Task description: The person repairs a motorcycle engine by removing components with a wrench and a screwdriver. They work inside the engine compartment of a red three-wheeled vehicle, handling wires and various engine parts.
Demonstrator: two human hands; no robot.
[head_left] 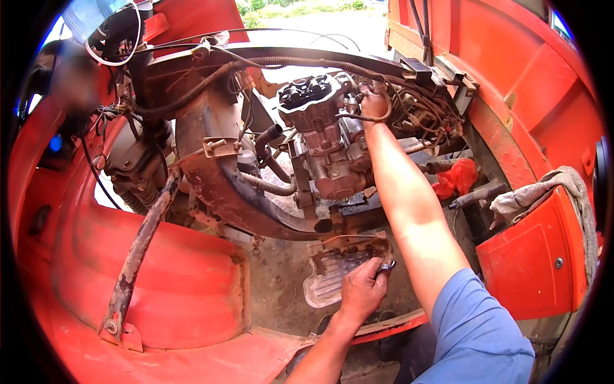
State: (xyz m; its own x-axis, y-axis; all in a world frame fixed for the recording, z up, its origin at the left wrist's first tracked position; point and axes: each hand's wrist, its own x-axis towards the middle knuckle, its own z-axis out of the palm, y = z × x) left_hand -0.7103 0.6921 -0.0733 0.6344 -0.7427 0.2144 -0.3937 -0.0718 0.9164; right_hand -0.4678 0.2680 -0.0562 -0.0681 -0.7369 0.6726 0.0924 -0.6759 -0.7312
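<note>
Extends the right arm (412,211) nearly straight, with the right hand (375,102) well ahead of the left fingers (382,283); curls the left hand (363,291) into a fist, with the left wrist (346,321) behind those fingers.

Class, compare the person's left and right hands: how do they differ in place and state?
The left hand is closed around a small metal piece; what the right hand holds, if anything, is unclear. The left hand is near the ribbed metal plate, while the right hand reaches farther out, beside the engine. Both hands are bare.
</note>
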